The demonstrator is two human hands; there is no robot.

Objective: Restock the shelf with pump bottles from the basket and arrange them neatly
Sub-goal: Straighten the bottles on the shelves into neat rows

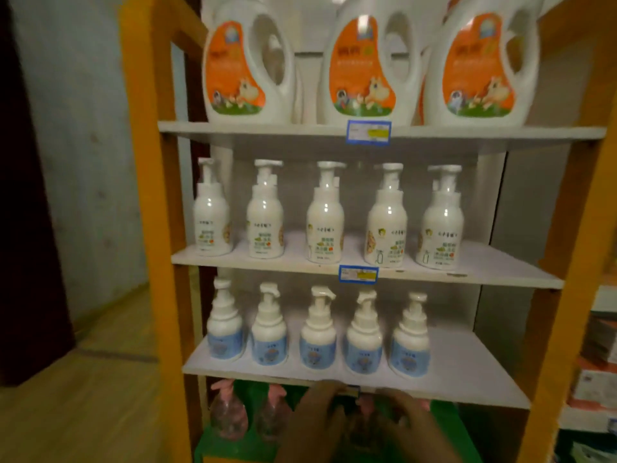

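Pump bottles, clear with pink tops: two (pixel 229 416) (pixel 274 416) show on the bottom level, side by side, on something green (pixel 445 421); more may hide behind the hands.
Left hand (pixel 317 416): low in front of that level, fingers bent; too blurry to tell if it holds anything.
Right hand (pixel 409 417): just beside the left hand, same blur, cannot tell.
Blue-label pump bottles (pixel 318 332): five in a row, one shelf up.
White pump bottles (pixel 325 213): five in a row above those.
Big jugs with orange labels (pixel 364 63): three on top.
Blue price tags: two (pixel 368 132) (pixel 358 274).
Shelf frame (pixel 147 162): orange.
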